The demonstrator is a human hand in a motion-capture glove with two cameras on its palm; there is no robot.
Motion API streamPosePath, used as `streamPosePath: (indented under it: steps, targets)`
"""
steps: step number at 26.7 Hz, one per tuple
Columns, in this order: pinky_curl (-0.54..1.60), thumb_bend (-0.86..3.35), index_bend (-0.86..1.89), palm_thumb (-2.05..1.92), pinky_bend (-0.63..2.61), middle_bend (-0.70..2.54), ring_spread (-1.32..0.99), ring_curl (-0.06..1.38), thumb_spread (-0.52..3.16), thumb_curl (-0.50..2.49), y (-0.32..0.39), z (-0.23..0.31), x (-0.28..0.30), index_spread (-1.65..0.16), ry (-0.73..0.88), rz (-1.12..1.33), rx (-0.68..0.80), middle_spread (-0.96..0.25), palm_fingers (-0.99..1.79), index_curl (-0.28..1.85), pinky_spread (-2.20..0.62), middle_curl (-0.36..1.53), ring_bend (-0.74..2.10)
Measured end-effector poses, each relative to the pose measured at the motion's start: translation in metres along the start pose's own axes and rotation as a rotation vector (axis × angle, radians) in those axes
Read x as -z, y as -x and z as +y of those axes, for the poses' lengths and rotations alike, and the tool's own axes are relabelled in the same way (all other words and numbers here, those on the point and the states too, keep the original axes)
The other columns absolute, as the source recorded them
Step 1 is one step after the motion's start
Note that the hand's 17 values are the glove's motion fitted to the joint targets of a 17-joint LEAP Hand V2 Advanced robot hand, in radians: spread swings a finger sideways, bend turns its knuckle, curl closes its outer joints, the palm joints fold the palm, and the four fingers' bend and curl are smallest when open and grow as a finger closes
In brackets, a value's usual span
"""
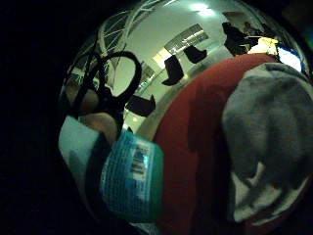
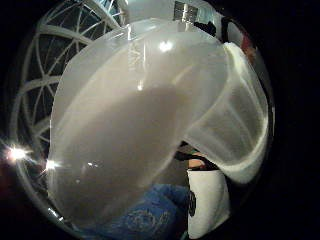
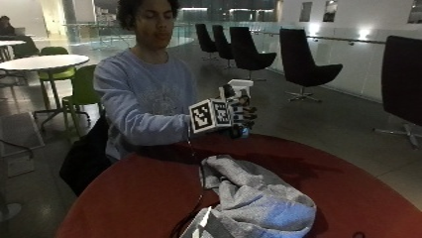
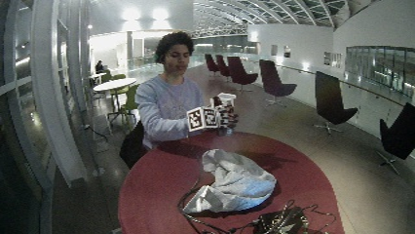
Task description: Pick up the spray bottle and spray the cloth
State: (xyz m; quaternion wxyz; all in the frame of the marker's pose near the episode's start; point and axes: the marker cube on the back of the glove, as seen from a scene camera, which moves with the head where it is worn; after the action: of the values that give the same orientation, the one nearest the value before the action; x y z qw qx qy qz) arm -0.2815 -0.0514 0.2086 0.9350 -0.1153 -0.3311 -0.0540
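Crumpled on the red round table [image 3: 131,198], nearest to the outside camera, lies the grey cloth [image 3: 257,198], in a loose heap with folds. Behind it, going from left to right, come the person's sleeve [image 3: 151,124] and then the gloved right hand [image 3: 238,115], lifted above the far edge of the table. The fingers of this hand are curled round the spray bottle [image 3: 237,88] (its white head shows above the glove, and a blue-green label on its lower body appears in the little finger side palm view [image 1: 134,176]). So the bottle is in the air, held in the hand, well above and behind the cloth, not touching the table.

The bottle stands about upright, with its long axis vertical and the head on top. Which way the nozzle points I cannot tell for sure; in the thumb side palm view the pale head [image 2: 140,125] fills almost the whole picture.

I judge that the pick-up is done and the spraying is not. The risk now is the aim: if the nozzle is not turned down toward the cloth, the spray may fall on the table or go toward the person. The bottle also looks far from the cloth, so mist could miss it.
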Motion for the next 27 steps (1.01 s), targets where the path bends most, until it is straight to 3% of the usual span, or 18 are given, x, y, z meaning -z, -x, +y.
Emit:
streamPosePath:
  steps: [6, 13, 21, 27]
  targets:
    - [0.37, -0.02, 0.18, 0.92, 0.28, 0.23, -0.07, 0.39, 0.69, 0.68, -0.032, 0.007, -0.071, -0.22, 0.041, -0.027, -0.012, -0.07, 1.13, 0.53, 0.06, 0.47, 0.52]
    - [0.36, -0.02, 0.16, 0.93, 0.26, 0.20, -0.07, 0.38, 0.71, 0.67, -0.056, 0.010, -0.092, -0.22, 0.061, -0.036, -0.015, -0.06, 1.11, 0.53, 0.07, 0.46, 0.48]
    - [0.35, -0.04, 0.13, 0.87, 0.22, 0.21, -0.07, 0.38, 0.84, 0.63, -0.052, 0.015, -0.077, -0.24, 0.059, -0.031, 0.006, -0.06, 1.05, 0.50, 0.09, 0.46, 0.44]
    - [0.36, -0.03, 0.01, 0.83, 0.23, 0.23, -0.08, 0.39, 0.93, 0.58, -0.022, 0.035, -0.006, -0.27, 0.062, 0.160, 0.134, -0.07, 0.95, 0.42, 0.09, 0.47, 0.47]
